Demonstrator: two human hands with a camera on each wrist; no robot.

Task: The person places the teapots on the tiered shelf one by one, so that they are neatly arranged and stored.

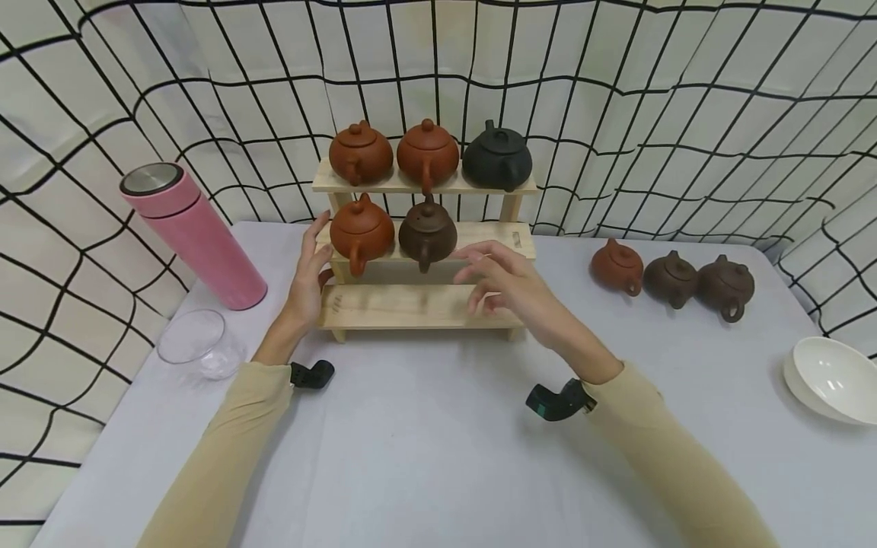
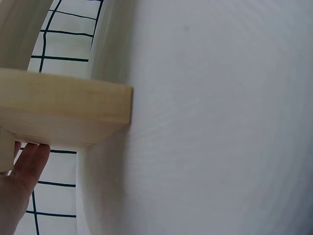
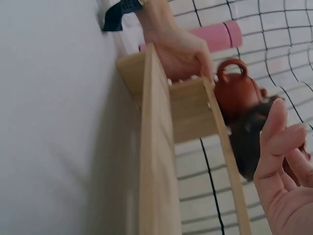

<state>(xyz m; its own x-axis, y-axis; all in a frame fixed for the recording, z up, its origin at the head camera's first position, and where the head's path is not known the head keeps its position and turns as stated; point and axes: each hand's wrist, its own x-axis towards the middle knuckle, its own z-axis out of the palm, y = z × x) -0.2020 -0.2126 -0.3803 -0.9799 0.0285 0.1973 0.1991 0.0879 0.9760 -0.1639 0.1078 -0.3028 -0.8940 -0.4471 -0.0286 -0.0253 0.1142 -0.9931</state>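
My left hand is at the left end of a three-tier wooden rack, its fingers extended along the middle board's end. In the left wrist view, fingers reach up beside the rack's underside. My right hand hovers in front of the rack's right half with loosely bent fingers, holding nothing. Its fingertips are near the dark brown teapot on the middle tier. Left of that teapot sits an orange-brown teapot. The top tier bears two reddish-brown teapots and a black teapot.
Right of the rack, a small reddish teapot and two dark brown teapots stand on the white-covered table. A white bowl lies farther right. At left are a pink flask and a clear glass. Black-gridded cloth rises behind.
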